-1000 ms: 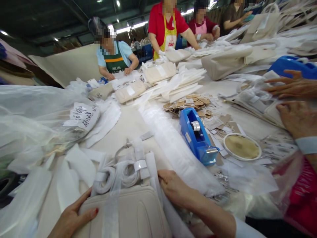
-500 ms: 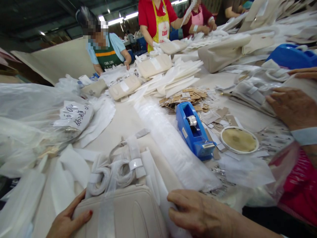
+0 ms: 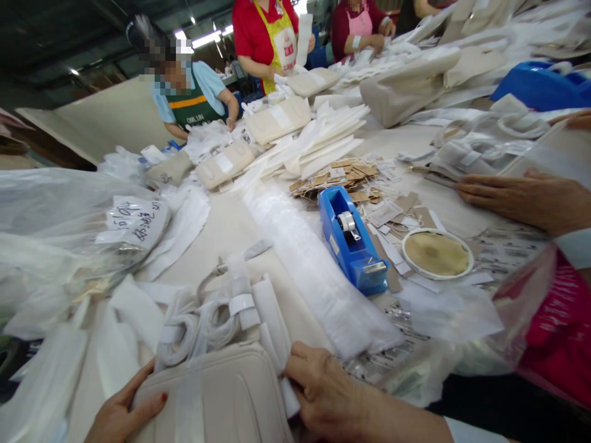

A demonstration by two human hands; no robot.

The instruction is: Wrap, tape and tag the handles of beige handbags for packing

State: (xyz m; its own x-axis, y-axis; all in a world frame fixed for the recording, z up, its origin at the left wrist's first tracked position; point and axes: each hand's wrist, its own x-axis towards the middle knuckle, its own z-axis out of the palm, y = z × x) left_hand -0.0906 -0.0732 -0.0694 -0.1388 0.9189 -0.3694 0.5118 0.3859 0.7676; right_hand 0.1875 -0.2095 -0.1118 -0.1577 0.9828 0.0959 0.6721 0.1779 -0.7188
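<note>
A beige handbag [image 3: 217, 400] lies flat at the table's near edge, its wrapped white handles [image 3: 207, 317] pointing away from me. My left hand [image 3: 122, 412] rests on the bag's left corner, thumb on top, fingers gripping the edge. My right hand [image 3: 323, 394] is closed on a white wrapping strip [image 3: 274, 335] along the bag's right side.
A blue tape dispenser [image 3: 351, 240] and a round dish [image 3: 436, 253] stand to the right of a long clear plastic sheet [image 3: 318, 277]. A co-worker's hand [image 3: 521, 197] presses on bags at right. Stuffed clear plastic bags [image 3: 69, 227] fill the left. Several people work at the far end.
My right hand moved down the bag's right side and now clasps the white strip. The view swung slightly right. The co-worker's hands shifted on the bags at right.
</note>
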